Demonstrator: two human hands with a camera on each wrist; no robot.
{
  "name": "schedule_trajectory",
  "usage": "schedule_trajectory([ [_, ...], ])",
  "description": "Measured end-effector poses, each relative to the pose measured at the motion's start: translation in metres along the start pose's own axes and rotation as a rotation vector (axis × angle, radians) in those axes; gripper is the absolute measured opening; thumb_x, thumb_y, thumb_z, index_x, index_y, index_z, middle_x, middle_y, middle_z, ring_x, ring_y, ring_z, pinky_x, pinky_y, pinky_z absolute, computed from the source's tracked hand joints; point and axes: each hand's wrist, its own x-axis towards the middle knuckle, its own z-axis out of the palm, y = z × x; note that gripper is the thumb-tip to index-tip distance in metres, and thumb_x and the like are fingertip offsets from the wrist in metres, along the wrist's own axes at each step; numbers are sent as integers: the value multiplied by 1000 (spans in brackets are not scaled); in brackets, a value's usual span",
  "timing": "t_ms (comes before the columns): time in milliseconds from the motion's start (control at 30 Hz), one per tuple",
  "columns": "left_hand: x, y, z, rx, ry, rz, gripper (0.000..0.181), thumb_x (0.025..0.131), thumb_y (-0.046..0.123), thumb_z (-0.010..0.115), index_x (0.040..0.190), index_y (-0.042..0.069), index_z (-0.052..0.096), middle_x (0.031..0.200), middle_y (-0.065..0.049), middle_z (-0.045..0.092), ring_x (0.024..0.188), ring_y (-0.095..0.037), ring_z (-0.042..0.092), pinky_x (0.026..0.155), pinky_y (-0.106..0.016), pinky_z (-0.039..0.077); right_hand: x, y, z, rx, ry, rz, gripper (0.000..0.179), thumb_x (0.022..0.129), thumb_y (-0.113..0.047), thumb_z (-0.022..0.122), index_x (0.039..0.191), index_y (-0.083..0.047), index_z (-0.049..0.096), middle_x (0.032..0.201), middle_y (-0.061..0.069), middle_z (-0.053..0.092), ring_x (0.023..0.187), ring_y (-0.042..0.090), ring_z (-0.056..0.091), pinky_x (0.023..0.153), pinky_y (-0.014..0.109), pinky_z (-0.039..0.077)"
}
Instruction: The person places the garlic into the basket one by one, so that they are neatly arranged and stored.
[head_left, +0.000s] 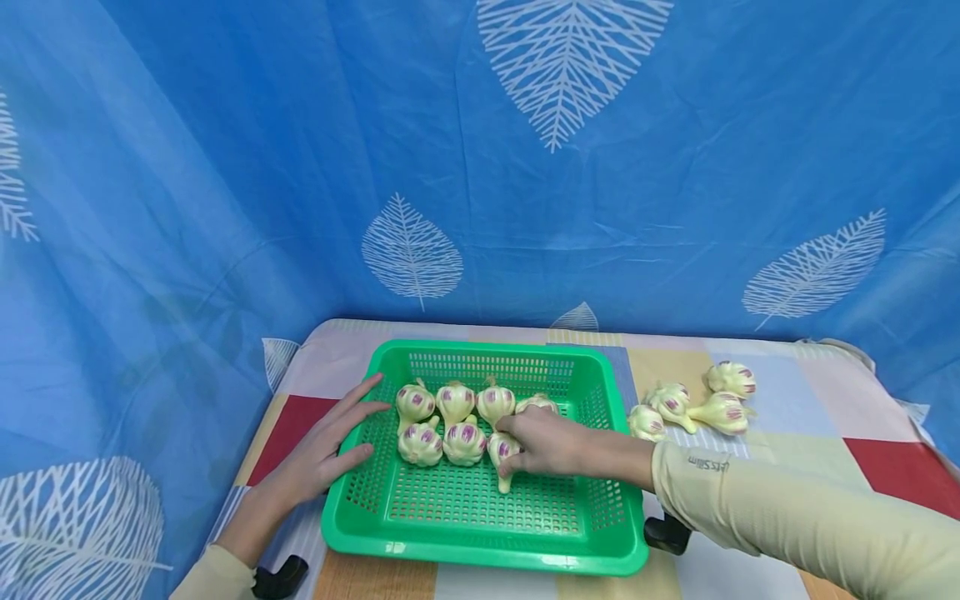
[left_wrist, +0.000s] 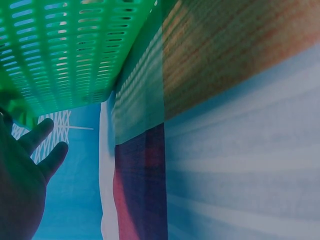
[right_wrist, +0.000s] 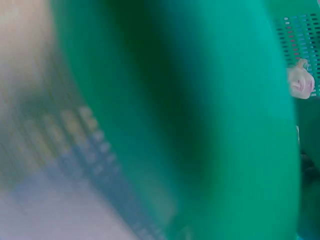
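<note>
A green plastic basket (head_left: 480, 560) holds several garlic bulbs (head_left: 464, 442) with purple streaks, set in two rows. Inside it, my right hand (head_left: 551, 442) grips a garlic bulb (head_left: 502, 450) at the right end of the nearer row, its stem pointing toward me. Behind that hand, another bulb (head_left: 538, 403) is partly hidden. My left hand (head_left: 322, 454) is at the basket's left rim with fingers spread and fairly straight, holding nothing. In the left wrist view its fingers (left_wrist: 52, 160) appear beside the slotted basket wall (left_wrist: 65, 55). The blurred basket rim (right_wrist: 240, 125) fills most of the right wrist view.
Right of the basket, several more garlic bulbs (head_left: 723, 413) lie grouped on the patchwork tablecloth (head_left: 802, 417). A blue curtain (head_left: 525, 217) with white leaf prints hangs behind and along the left side of the table.
</note>
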Motion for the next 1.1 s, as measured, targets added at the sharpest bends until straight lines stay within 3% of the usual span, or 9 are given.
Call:
schedule_trajectory([
  [233, 0, 0, 1, -18, -5, -6, 54, 82, 15, 62, 134, 13, 48, 155, -6, 17, 139, -24, 19, 95, -63, 33, -2, -4, 4, -64, 3, 10, 27, 75, -37, 75, 78, -19, 55, 58, -10, 44, 46, 1, 35, 42, 18, 34],
  [600, 1, -2, 1, 7, -1, -7, 53, 82, 17, 62, 134, 14, 49, 155, -5, 17, 139, -23, 19, 95, -62, 34, -5, -3, 0, -128, 50, -4, 41, 67, -42, 78, 90, -13, 60, 59, -11, 46, 45, 1, 42, 41, 16, 40],
  [800, 1, -1, 1, 5, 0, -8, 54, 82, 18, 62, 134, 14, 49, 155, -3, 17, 139, -23, 19, 95, -61, 35, -6, -4, -6, -192, 70, -5, 45, 65, -46, 78, 89, -12, 60, 59, -12, 45, 45, 1, 41, 41, 17, 39],
  [967, 1, -2, 1, 8, -6, -6, 53, 82, 17, 62, 134, 13, 49, 155, -3, 16, 139, -24, 19, 95, -61, 35, -8, -7, -13, -178, 78, 9, 56, 67, -42, 80, 104, -3, 63, 59, -11, 46, 45, 0, 44, 44, 15, 41],
  [1100, 0, -2, 1, 9, -14, -13, 53, 83, 17, 61, 134, 14, 48, 155, -3, 16, 140, -23, 18, 95, -61, 34, -11, -9, -25, -178, 77, 30, 67, 69, -39, 80, 119, 0, 60, 68, -4, 59, 42, -1, 43, 50, 15, 44],
])
